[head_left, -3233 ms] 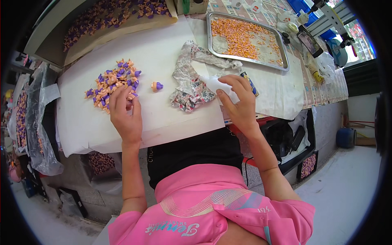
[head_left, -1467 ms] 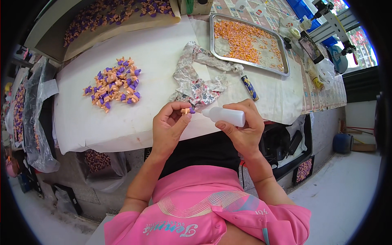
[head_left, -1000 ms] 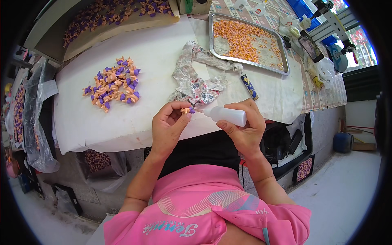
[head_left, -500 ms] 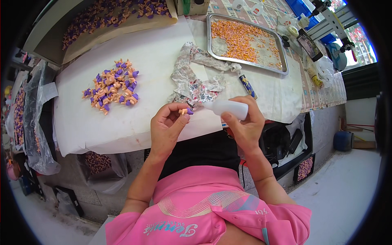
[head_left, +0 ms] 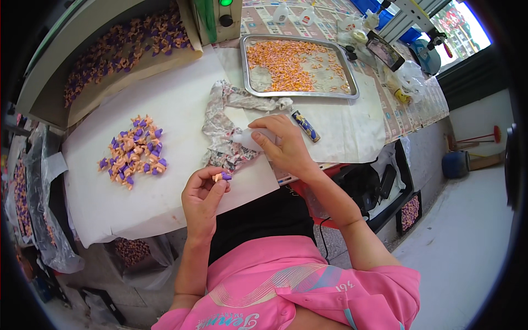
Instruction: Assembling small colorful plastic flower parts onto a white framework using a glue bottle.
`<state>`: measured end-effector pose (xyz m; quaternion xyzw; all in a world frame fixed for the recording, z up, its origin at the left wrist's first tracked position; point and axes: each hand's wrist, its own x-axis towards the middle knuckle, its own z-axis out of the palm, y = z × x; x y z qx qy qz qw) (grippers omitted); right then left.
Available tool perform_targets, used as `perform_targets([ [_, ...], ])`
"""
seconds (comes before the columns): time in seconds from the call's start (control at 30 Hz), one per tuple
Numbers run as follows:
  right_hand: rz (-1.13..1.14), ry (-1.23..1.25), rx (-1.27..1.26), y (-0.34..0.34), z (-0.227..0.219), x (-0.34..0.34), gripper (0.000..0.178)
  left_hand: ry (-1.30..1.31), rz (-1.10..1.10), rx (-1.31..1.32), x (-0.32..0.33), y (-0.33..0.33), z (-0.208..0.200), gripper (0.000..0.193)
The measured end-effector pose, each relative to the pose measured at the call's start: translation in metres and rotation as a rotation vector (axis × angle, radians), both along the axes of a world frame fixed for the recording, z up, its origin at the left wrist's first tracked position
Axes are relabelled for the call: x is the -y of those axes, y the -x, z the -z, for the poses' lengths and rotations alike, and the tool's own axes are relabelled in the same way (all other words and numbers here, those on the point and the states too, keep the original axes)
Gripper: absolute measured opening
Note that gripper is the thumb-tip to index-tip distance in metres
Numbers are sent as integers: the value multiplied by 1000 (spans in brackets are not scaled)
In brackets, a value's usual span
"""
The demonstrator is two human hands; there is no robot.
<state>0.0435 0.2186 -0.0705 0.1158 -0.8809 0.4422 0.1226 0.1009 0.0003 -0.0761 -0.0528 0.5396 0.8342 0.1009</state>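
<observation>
R hand (head_left: pixel 289 146), clamped on white bottle (head_left: pixel 253 141), has swung away to the cloth (head_left: pixel 217 118), so bottle work on the peach-purple pc (head_left: pixel 222 177) looks paused, w/ L hand (head_left: pixel 201 198) pinching it by the surface's (head_left: pixel 181 137) near edge.

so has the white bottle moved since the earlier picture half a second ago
Yes: judged against the metal tray, the white bottle in the right hand has moved left and away from the person, closer to the tray's near edge.

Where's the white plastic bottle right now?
Just above the middle of the head view, the white plastic bottle is in the person's right hand, by the crumpled floral cloth.
</observation>
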Motion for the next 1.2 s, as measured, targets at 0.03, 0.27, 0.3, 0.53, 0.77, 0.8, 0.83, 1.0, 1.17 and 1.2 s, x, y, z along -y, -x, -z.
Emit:
perform_targets([
  [0.03,-62,-52,-84,5,-1,-5,18,1,7,-1,-1,0,0,22],
  [0.27,111,-200,-180,64,-22,-53,17,-24,11,3,-3,-1,-9,22],
  [0.3,217,-333,-185,75,-23,-62,19,-26,13,-1,-3,-1,-10,22],
  [0.53,304,-508,86,113,-26,-81,15,1,34,-8,0,-6,-18,22],
  [0.77,281,-404,6,110,-23,-76,16,-11,37,-6,4,-5,-19,23],
  [0.8,267,-345,-39,108,-23,-76,17,-11,35,-5,5,-5,-18,23],
  [0.83,254,-286,-83,107,-23,-76,17,-11,39,-4,5,-5,-18,23],
  [1.0,253,-75,87,88,-39,-66,14,-10,36,-6,6,-4,-16,23],
  [1.17,178,218,106,67,-40,-54,8,-12,14,-2,3,-3,-15,22],
  [1.2,95,341,105,60,-40,-49,6,-12,14,0,3,-4,-15,22],
])
